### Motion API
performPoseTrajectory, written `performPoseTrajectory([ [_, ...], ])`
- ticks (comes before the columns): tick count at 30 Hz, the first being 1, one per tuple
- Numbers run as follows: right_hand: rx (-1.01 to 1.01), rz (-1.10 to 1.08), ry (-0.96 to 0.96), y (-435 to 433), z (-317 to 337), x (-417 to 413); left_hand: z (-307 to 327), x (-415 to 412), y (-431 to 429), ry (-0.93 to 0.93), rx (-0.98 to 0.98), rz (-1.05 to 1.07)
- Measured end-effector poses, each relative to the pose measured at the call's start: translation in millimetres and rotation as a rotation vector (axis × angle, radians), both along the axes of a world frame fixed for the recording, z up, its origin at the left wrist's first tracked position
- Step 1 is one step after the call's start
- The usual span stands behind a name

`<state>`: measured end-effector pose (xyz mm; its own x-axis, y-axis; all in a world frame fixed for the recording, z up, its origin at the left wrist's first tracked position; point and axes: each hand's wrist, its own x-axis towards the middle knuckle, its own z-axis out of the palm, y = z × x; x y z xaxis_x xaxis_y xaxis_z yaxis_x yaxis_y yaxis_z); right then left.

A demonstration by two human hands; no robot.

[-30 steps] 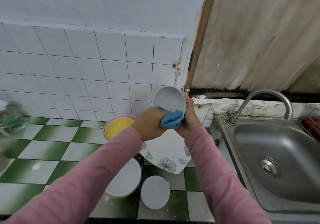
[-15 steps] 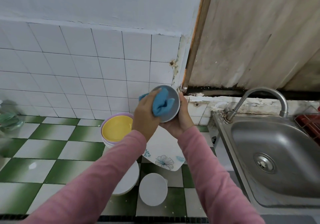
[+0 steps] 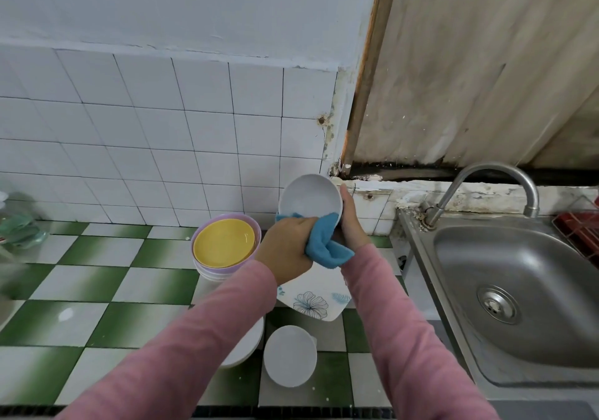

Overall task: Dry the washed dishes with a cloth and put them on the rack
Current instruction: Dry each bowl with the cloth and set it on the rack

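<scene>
Fingers of your left hand (image 3: 285, 251) are curled tight round a bunched blue cloth (image 3: 324, 244) and press it against the lower rim of a white bowl (image 3: 308, 197). Your right hand (image 3: 351, 225) grips that bowl from its right side, fingers (image 3: 344, 194) lying along the outside. The bowl is tilted so its hollow faces you. You hold bowl and cloth in the air above the worktop (image 3: 97, 283), in front of the wall corner.

Your worktop is tiled in green and white checks. Just left of your left hand stands a stack of lilac bowls (image 3: 227, 270) with a yellow plate (image 3: 223, 241) on top. Below your hands lies a white tray with blue flower prints (image 3: 311, 303), partly hidden by your pink sleeves (image 3: 194, 338). Nearer you sits a small round white dish (image 3: 289, 354). Just to its left is a larger white dish (image 3: 249, 338), mostly under your left sleeve. At the far left edge is a blurred clear bottle (image 3: 16, 225).

To your right a steel sink (image 3: 518, 290) is set beside the worktop, with a curved tap (image 3: 486, 173) at its back left corner. Beyond the sink, at the frame's right edge, only a corner of a red wire rack (image 3: 580, 228) shows.

White square tiles (image 3: 162, 127) cover the wall behind the worktop, with pale painted plaster above them. Right of the corner stands a stained panel (image 3: 486, 63) edged by a wooden strip, and dark grime runs along its foot.
</scene>
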<state>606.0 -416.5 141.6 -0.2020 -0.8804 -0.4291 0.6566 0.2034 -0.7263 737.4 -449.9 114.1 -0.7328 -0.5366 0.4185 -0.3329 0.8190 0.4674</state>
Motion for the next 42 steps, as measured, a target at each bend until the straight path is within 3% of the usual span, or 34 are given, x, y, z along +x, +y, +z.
performPoseTrajectory([
  [4,-0.095,-0.037,-0.148,6.6,-12.7,-4.3,16.0,2.5,3.7,0.086,0.228,0.071],
  [8,-0.062,-0.017,-0.273,13.7,-31.0,-4.8,35.5,0.7,1.4,0.524,0.848,0.09],
  [11,-0.091,-0.096,-0.383,14.2,-34.2,3.4,38.3,1.1,-2.9,0.746,1.157,0.057],
  [17,-0.246,-0.304,-0.502,12.2,-31.7,0.2,27.9,14.3,-10.7,0.801,1.318,0.04],
  [22,-0.345,-0.327,-0.442,16.8,-10.0,-11.8,28.5,22.5,-10.9,0.881,1.443,0.118],
  [28,-0.277,-0.324,0.059,21.7,9.6,3.5,39.2,17.3,-20.9,1.114,1.354,0.12],
  [32,-0.259,-0.297,0.439,21.8,19.7,29.7,51.4,-8.7,-1.3,0.922,1.137,0.149],
  [34,-0.289,-0.281,0.503,23.5,26.3,35.8,45.2,-16.4,5.2,0.773,0.905,0.191],
  [36,-0.319,-0.254,0.55,27.4,31.2,35.8,34.9,-13.8,4.1,0.588,0.487,0.2],
  [37,-0.332,-0.231,0.582,29.7,32.1,35.1,31.0,-12.0,1.2,0.542,0.366,0.197],
  [38,-0.349,-0.206,0.615,32.2,32.5,34.5,28.7,-11.1,-3.2,0.552,0.336,0.198],
  [42,-0.398,-0.153,0.729,38.1,33.4,35.0,35.6,-8.2,-7.3,0.669,0.521,0.263],
])
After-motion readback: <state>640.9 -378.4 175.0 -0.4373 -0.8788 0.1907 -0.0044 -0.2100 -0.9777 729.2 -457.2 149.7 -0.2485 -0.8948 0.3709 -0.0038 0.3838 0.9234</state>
